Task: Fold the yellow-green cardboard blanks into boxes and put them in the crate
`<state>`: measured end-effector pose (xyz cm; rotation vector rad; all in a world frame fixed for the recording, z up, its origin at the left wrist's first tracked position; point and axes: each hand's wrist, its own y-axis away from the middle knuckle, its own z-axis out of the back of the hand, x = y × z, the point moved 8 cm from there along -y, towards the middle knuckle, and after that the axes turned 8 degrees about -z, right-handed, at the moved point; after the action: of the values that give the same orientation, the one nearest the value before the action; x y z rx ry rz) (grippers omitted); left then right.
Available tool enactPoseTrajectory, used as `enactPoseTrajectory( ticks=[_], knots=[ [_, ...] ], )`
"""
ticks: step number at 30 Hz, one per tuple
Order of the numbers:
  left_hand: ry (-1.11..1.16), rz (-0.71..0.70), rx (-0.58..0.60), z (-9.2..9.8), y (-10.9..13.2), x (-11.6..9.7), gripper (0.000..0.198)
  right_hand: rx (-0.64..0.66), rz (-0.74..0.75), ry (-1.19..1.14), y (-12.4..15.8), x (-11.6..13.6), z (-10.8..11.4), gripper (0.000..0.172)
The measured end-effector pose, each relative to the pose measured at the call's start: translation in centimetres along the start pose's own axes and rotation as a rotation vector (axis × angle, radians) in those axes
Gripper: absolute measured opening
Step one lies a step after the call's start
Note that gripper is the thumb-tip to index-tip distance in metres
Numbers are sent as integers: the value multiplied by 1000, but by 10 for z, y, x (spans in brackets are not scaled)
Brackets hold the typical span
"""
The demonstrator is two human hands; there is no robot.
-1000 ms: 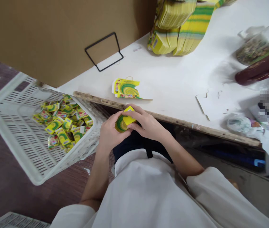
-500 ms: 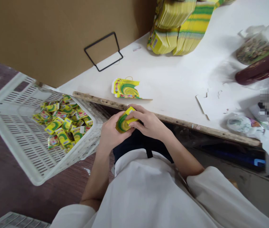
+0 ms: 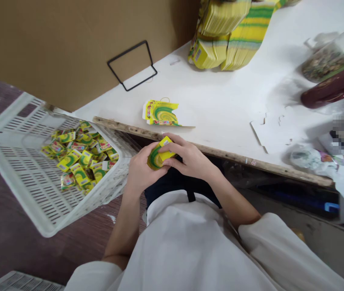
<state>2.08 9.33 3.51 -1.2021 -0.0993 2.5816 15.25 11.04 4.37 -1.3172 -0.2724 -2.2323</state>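
Observation:
A small yellow-and-green carton (image 3: 156, 156) is held between my two hands, just in front of the table edge. My left hand (image 3: 141, 167) wraps its left side, with the fingers behind it. The fingers and thumb of my right hand (image 3: 186, 157) close on its right end. Part of the carton is hidden under the fingers. On the table beyond my hands lies a flat, unfolded yellow carton (image 3: 162, 113) printed with the same green swirl.
At left, a white plastic crate (image 3: 23, 161) holds many small filled cartons (image 3: 79, 173). Stacked flat cartons (image 3: 232, 44) stand at the back. A cardboard box (image 3: 68, 48), a black wire frame (image 3: 129, 48), a jar (image 3: 323, 60) and a dark red cylinder (image 3: 329, 89) are on the table.
The carton has shifted very slightly left in my hands. Both hands keep their grip, and nothing else has visibly moved.

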Motion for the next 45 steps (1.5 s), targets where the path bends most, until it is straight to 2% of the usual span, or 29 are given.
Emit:
enactPoseTrajectory(
  ticks=[9, 21, 34, 45],
  knots=[
    [29, 11, 9, -3, 1, -1, 55, -17, -17, 2, 0, 0, 4, 17],
    [-17, -24, -7, 0, 1, -1, 58, 26, 2, 16, 2, 4, 0, 27],
    [35, -3, 27, -3, 1, -2, 54, 44, -9, 35, 3, 3, 5, 20],
    [41, -25, 25, -1, 0, -4, 55, 1, 26, -26, 5, 3, 8, 21]
  ],
)
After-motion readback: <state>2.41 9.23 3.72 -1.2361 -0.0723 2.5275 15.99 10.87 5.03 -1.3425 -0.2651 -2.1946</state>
